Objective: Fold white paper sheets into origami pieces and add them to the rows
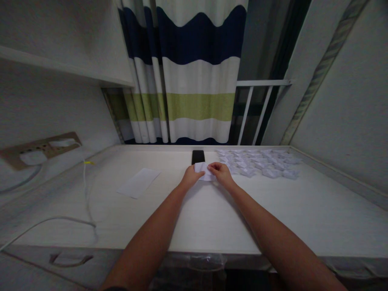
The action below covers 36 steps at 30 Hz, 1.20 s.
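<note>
The lower end of the dark phone-like slab is hidden behind the small white paper, whose own edges are partly covered by the left hand and right hand. Folds in the rows of white paper pieces are too blurred to tell apart. Both forearms run off the bottom edge, the curtain off the top, and a white cable off the left. Whatever lies beneath the surface is too dark to make out.

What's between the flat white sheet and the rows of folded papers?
The head view shows the left hand and right hand holding a white paper, a black phone beyond.
</note>
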### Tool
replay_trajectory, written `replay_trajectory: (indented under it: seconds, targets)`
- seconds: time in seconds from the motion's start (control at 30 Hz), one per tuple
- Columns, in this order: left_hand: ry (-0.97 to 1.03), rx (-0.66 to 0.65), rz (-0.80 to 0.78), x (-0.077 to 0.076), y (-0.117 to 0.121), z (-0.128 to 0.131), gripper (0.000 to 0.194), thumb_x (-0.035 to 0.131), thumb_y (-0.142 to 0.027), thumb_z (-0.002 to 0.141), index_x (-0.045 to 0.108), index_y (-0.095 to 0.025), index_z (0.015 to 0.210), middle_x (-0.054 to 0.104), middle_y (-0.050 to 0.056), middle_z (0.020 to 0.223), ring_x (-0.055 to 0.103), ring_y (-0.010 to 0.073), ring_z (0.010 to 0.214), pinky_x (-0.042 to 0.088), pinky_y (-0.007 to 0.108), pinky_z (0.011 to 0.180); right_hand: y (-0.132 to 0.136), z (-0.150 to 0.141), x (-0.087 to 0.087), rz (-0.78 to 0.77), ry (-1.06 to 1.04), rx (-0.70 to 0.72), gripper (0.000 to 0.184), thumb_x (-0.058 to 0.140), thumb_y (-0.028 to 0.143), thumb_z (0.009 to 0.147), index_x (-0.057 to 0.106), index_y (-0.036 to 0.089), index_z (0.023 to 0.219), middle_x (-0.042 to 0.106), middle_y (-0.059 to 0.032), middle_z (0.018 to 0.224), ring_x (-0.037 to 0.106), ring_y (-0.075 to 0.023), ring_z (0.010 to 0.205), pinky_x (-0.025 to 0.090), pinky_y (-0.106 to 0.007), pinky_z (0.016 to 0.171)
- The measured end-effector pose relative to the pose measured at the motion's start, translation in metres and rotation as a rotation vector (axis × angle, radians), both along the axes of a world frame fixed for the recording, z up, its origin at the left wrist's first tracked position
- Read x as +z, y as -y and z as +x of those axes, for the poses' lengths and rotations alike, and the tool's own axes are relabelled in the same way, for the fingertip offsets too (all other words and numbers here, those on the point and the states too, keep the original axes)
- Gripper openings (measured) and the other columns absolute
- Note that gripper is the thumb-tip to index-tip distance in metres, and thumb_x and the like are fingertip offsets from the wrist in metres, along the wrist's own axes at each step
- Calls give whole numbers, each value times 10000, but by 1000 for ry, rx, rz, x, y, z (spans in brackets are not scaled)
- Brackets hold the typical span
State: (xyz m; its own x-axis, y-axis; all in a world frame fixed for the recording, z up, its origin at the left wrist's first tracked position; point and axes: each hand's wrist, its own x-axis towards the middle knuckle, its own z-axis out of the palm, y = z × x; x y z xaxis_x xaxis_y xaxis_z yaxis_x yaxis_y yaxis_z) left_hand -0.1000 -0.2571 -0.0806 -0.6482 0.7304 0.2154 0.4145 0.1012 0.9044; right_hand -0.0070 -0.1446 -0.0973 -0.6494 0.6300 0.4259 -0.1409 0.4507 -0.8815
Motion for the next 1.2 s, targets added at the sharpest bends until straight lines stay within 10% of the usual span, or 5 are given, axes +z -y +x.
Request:
replay_trajectory:
  seconds: [1.2]
  targets:
    - [105, 134, 85, 1, 2, -6, 290, 652, -165, 596, 626, -90, 875, 672, 90, 908, 618, 198, 838, 468, 273, 725, 1, 4, 4, -22, 31, 7, 233, 600, 378, 588, 630, 150, 628, 540, 11, 480, 439, -98, 453, 313, -226, 452]
